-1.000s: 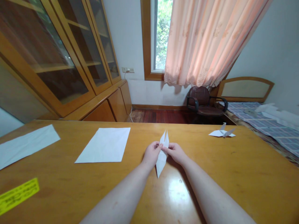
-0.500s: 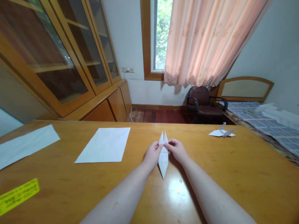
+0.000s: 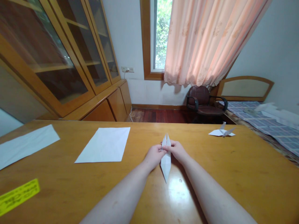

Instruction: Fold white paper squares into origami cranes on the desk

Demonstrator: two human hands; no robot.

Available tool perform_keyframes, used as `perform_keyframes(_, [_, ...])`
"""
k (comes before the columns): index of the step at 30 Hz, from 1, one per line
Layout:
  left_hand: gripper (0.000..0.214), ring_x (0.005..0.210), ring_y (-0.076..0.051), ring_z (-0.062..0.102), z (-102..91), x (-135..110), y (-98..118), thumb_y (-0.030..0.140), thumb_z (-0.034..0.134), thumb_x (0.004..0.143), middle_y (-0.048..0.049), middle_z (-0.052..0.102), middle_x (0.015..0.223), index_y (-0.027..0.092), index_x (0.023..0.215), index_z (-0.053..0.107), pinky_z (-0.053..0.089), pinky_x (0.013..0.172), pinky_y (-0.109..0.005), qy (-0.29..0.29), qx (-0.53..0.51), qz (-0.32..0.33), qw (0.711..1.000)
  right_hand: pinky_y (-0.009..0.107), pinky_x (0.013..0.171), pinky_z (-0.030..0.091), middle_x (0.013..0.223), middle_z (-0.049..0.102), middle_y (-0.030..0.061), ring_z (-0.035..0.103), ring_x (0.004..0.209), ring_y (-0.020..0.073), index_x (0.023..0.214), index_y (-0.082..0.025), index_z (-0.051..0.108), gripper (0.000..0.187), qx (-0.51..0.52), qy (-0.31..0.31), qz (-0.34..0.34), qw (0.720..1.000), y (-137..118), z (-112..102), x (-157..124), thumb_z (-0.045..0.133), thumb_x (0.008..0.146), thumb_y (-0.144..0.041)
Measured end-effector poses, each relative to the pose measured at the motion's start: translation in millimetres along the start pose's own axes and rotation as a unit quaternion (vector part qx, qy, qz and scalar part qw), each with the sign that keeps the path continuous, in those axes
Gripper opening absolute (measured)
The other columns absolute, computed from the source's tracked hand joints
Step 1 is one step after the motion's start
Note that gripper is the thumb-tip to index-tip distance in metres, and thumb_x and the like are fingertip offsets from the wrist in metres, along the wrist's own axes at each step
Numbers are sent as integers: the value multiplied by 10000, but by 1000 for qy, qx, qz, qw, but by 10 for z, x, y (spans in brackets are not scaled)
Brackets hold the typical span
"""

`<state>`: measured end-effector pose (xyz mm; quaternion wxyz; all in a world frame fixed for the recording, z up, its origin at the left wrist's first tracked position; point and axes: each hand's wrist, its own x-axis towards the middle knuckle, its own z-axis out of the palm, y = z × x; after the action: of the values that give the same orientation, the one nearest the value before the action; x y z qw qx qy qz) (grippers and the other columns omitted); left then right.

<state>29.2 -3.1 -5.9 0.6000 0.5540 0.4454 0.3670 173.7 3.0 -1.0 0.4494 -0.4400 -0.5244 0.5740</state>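
Observation:
A narrow folded white paper shape (image 3: 166,161), pointed at both ends, lies lengthwise on the wooden table (image 3: 233,174) in front of me. My left hand (image 3: 153,156) pinches its left edge near the top. From the other side my right hand (image 3: 177,150) pinches its right edge. Both hands are closed on the paper, fingertips meeting just below its two upper points.
A flat white sheet (image 3: 105,144) lies to the left, another sheet (image 3: 25,145) at the far left edge, and a yellow slip (image 3: 17,196) near the front left. A finished paper crane (image 3: 222,132) sits at the back right. Beyond the table are a chair (image 3: 204,101) and a bed (image 3: 268,124).
The folded paper has shifted slightly right and lower, and its two upper points have come together. Both hands stayed pinched on it.

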Motion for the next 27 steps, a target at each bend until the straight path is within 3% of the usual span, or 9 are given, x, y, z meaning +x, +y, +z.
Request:
perform_keyframes(5, [253, 592, -130, 560, -18, -10, -1, 350, 608, 745, -27, 661, 695, 105, 793, 648, 390, 540, -224, -25, 48, 9, 999, 330, 755, 450, 823, 710, 66, 625, 754, 207, 836, -148, 732, 340, 39, 6, 31, 999, -12, -5, -7, 774, 578, -365])
perform_keyframes(12, [252, 641, -146, 568, -35, -25, 26, 342, 570, 761, -30, 664, 743, 117, 839, 654, 391, 560, -231, -60, 110, 11, 992, 291, 609, 428, 669, 684, 66, 589, 603, 174, 789, -119, 723, 362, 79, 62, 74, 992, 23, -11, 17, 761, 585, -416])
perform_keyframes(19, [280, 700, -159, 568, -42, -45, 15, 368, 506, 800, -30, 664, 807, 136, 862, 650, 386, 597, -241, -83, 183, 45, 979, 254, 489, 326, 500, 572, 4, 471, 468, 118, 552, -145, 598, 352, 77, 129, 51, 987, 74, -52, 37, 746, 588, -462])
perform_keyframes(27, [310, 682, -156, 552, -43, -62, 28, 401, 495, 797, -19, 656, 779, 146, 841, 665, 354, 568, -231, -82, 213, 48, 972, 261, 463, 322, 479, 555, 0, 462, 445, 122, 574, -154, 598, 382, 113, 189, 38, 975, 35, -44, 43, 726, 602, -514])
